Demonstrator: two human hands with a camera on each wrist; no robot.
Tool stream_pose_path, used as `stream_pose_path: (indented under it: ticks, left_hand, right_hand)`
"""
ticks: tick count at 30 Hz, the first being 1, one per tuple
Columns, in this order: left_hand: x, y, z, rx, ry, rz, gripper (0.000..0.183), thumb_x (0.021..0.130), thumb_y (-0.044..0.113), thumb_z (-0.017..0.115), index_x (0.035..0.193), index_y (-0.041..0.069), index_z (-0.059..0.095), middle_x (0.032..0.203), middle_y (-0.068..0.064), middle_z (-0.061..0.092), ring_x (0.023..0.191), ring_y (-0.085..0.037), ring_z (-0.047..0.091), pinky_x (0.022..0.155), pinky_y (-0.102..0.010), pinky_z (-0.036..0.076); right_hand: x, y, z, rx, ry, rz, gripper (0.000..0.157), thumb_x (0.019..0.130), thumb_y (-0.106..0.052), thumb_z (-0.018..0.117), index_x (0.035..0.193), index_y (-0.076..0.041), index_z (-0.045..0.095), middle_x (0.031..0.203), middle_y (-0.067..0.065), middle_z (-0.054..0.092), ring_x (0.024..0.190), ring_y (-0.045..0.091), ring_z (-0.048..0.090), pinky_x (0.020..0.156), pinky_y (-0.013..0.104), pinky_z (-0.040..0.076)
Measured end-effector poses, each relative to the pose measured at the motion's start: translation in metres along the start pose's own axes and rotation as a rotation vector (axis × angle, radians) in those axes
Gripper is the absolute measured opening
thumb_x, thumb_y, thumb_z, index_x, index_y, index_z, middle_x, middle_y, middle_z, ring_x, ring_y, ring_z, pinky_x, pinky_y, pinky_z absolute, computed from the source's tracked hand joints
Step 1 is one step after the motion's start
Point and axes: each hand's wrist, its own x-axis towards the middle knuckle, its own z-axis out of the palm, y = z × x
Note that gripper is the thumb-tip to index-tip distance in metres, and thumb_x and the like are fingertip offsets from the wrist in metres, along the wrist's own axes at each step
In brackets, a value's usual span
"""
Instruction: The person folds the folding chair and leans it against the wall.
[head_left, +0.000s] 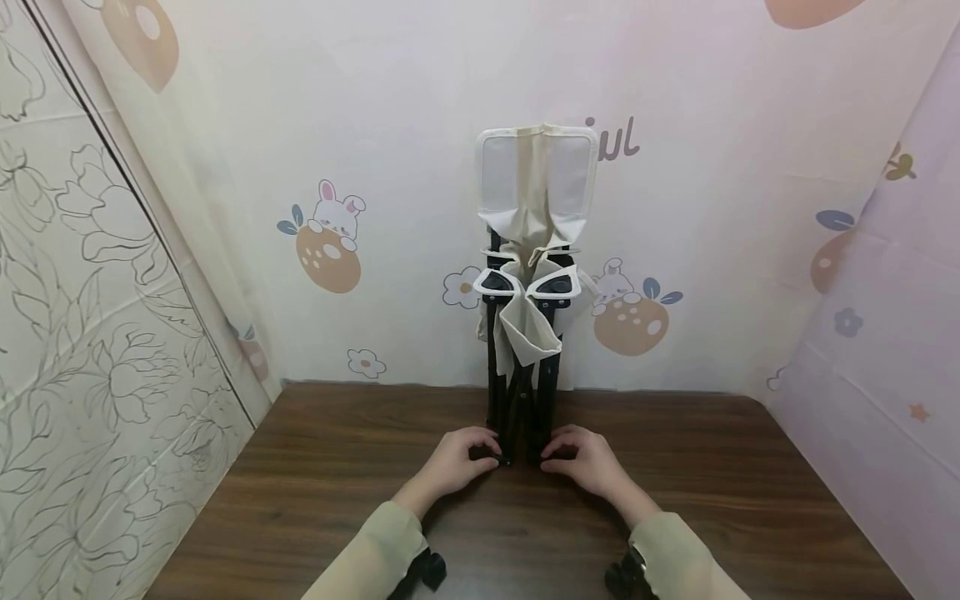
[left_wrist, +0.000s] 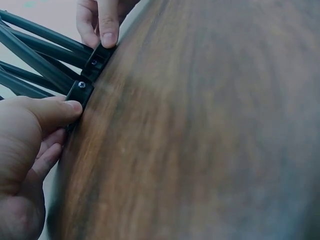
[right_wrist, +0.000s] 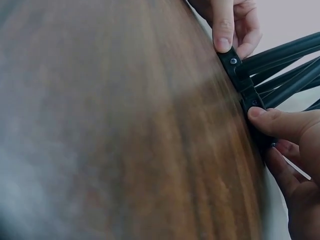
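A folded camping chair stands upright on the table, its cream fabric bunched between dark tube legs. At its base, my left hand pinches the outer end of a black plastic foot between thumb and fingers. Opposite it, my right hand grips the other foot in the same way, thumb on the near side. Both feet sit side by side, close together, with a screw showing in each. Several crossed legs run up from them in the left wrist view.
The dark wooden table carries the chair near its back edge. Behind hangs a pale cloth with rabbit and fruit prints, close to the chair. A flower-patterned panel borders the left side, and printed cloth the right.
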Motion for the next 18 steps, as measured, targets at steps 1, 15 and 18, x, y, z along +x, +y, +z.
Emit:
stream_pose_path:
  ticks: [1,15,18]
  left_hand:
    - [0.0002,-0.0001,0.0000,0.004,-0.001,0.003,0.011,0.098,0.010,0.083,0.106,0.018,0.081,0.136,-0.005,0.075,0.130,-0.027,0.068,0.110,-0.049,0.055]
    - [0.0040,-0.0052,-0.0003,-0.002,-0.014,-0.026,0.012,0.100,0.010,0.081,0.108,0.020,0.081,0.139,-0.002,0.073,0.133,-0.024,0.066,0.114,-0.048,0.053]
    - [0.0050,-0.0068,-0.0003,-0.003,-0.011,-0.017,0.012,0.100,0.010,0.081,0.107,0.020,0.081,0.139,-0.003,0.073,0.133,-0.025,0.066,0.114,-0.049,0.053]
  right_hand:
    - [0.0000,-0.0002,0.0003,-0.004,0.002,0.000,0.013,0.087,-0.017,0.094,0.089,-0.024,0.084,0.124,0.009,0.075,0.120,0.036,0.071,0.104,0.061,0.056]
    - [0.0017,0.0004,0.0043,-0.033,0.035,-0.030,0.011,0.088,-0.015,0.093,0.089,-0.021,0.084,0.124,0.012,0.076,0.120,0.039,0.071,0.105,0.064,0.054]
    - [0.0026,0.0014,0.0053,-0.039,0.041,-0.020,0.012,0.088,-0.014,0.092,0.090,-0.022,0.084,0.125,0.012,0.076,0.121,0.039,0.070,0.106,0.064,0.054]
